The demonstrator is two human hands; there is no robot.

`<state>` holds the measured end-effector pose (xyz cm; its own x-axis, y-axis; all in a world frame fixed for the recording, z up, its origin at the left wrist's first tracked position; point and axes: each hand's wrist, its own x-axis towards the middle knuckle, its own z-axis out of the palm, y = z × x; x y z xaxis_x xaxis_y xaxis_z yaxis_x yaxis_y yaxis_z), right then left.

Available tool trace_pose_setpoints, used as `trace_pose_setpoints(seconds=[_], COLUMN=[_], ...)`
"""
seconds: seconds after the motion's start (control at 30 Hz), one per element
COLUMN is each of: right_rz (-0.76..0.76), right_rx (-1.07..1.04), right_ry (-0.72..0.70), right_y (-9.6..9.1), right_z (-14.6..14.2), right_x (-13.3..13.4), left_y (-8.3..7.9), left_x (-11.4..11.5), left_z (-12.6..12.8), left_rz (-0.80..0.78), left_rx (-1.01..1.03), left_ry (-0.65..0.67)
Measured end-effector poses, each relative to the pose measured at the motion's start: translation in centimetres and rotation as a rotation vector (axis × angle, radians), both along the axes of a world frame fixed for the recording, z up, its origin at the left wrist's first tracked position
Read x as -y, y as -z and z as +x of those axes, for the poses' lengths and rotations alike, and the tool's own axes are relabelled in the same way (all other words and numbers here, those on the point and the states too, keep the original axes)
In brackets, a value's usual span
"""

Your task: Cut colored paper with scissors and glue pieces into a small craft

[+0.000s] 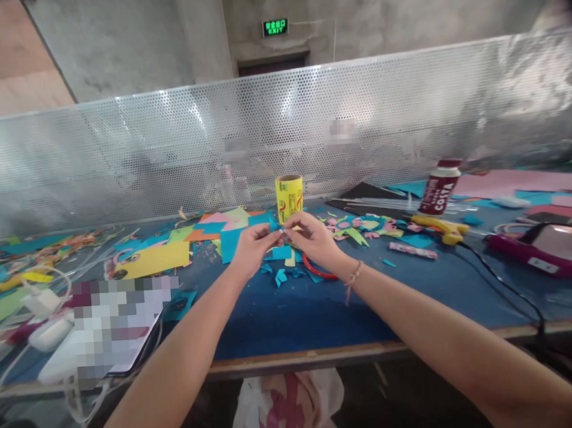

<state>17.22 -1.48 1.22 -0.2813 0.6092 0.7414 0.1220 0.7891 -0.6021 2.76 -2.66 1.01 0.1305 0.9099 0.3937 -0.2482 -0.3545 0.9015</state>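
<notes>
My left hand (253,247) and my right hand (314,238) meet over the middle of the table, fingertips pinched close together. Between them shows a small piece of blue paper (274,224), mostly hidden by the fingers. Right behind the hands stands a yellow printed roll (289,199), upright. A red ring (319,273) lies partly under my right hand. Below the fingers are blue paper scraps (281,277), and a blue sheet (230,244) lies beside my left hand.
Yellow paper (156,259) and a white power strip (75,343) with cables lie left. To the right are a yellow glue gun (444,228) with a black cord, a COSTA bottle (439,188) and a purple case (535,257). A perforated metal screen (166,150) closes the back.
</notes>
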Motion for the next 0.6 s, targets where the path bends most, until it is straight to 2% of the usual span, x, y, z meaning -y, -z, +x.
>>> trace_pose_setpoints(seconds=[0.3, 0.6], right_rz=[-0.044, 0.031], right_rx=[-0.015, 0.006], right_ry=[0.011, 0.024], right_y=[0.18, -0.17], right_z=[-0.08, 0.02], right_x=[-0.20, 0.09], left_y=[0.17, -0.31], left_x=[0.02, 0.41], left_z=[0.07, 0.02], left_rz=[-0.020, -0.115], left_rx=[0.052, 0.169], left_ry=[0.014, 0.051])
